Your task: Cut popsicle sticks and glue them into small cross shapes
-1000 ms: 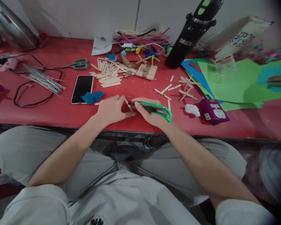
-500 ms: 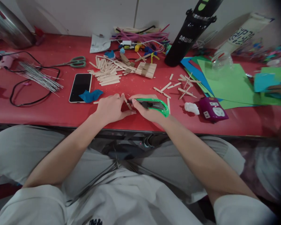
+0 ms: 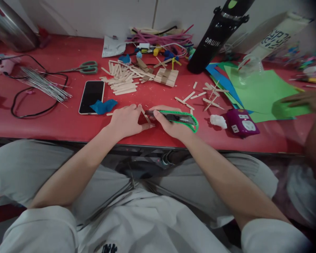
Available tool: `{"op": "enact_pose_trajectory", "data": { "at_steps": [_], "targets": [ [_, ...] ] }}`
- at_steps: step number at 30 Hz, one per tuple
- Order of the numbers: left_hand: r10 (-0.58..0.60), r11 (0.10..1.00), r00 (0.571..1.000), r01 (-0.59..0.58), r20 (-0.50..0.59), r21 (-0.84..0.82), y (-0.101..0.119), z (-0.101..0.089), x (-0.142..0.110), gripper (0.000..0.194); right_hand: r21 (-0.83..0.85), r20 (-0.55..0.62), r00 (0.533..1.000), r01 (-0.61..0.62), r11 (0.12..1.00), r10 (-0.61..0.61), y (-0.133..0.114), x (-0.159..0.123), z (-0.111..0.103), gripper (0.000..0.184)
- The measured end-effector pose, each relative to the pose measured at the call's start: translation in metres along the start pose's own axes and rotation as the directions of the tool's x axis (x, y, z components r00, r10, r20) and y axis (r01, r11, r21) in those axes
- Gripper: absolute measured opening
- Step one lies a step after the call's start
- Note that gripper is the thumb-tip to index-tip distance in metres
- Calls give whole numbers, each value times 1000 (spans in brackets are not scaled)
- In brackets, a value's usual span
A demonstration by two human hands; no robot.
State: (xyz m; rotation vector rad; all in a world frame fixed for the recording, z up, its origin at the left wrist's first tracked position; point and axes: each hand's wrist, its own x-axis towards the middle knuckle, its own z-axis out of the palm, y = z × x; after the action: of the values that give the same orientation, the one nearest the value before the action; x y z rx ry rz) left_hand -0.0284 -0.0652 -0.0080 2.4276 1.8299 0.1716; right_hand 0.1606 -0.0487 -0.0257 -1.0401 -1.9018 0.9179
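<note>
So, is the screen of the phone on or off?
The phone screen looks off: what shows of it is plain black, with nothing lit. A blue piece covers its lower right part.

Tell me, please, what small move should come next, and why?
Perhaps press the green cutter lightly into the wooden stick: the right hand grips the cutter with its tip at the stick, and the left hand seems to steady that stick.
</note>
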Motion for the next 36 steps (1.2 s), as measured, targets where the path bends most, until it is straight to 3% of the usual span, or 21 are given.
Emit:
{"op": "enact_pose_trajectory", "data": {
  "at_steps": [12,20,26,36],
  "targets": [
    [1,1000,1000,-1,5,-6,0,-1,0,74,-3,-8,998,55,998,-55,6,0,2,25],
    [-4,1000,1000,4,1,-12,1,2,-2,79,-175,14,988,152,973,-152,-3,6,-2,25],
    [-10,1000,1000,11,16,-8,-1,4,-2,85,-87,61,995,87,992,-81,-1,12,-3,23],
    [-5,1000,1000,5,11,-4,0,1,0,87,35,33,999,-2,999,1,2,5,-2,25]
  ]
}}
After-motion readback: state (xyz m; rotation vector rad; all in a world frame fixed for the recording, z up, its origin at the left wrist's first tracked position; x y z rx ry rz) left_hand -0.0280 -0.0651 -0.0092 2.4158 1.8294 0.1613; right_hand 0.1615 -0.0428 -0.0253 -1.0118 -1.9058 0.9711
